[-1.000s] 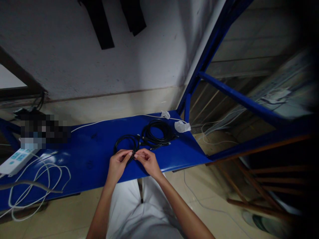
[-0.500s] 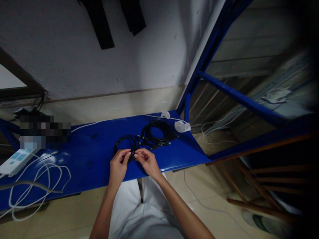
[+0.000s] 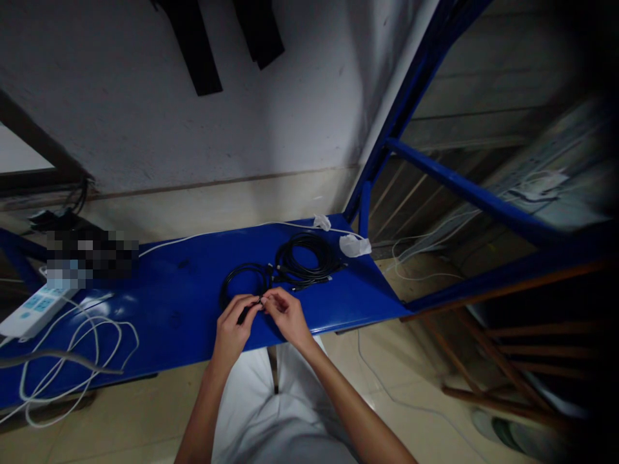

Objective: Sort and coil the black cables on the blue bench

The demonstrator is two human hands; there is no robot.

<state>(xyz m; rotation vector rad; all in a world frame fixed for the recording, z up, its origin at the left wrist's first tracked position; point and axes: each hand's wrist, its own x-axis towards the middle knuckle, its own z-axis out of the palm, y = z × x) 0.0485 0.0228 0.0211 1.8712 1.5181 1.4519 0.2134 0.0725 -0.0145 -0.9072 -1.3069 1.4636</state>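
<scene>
A coiled black cable (image 3: 235, 270) lies on the blue bench (image 3: 184, 328), its near side under my fingers. My left hand (image 3: 236, 322) is closed in a pinch on the cable's near edge. Right beside it my right hand (image 3: 285, 312) pinches at the same spot, and the fingertips of both hands meet. A small dark piece shows between them, too small to make out. Just beyond and to the right rests a thicker bundle of coiled black cables (image 3: 307, 258) with several plug ends showing.
Crumpled white plastic (image 3: 354, 245) sits at the bench's far right. At the left are a white power strip (image 3: 39, 309) and a loose tangle of white cable (image 3: 97, 348). A blue metal frame (image 3: 464, 187) rises on the right, near a wooden chair (image 3: 532, 348).
My left fingers have shifted slightly right and closed up against my right fingertips at the cable. The cable bundle has not moved.
</scene>
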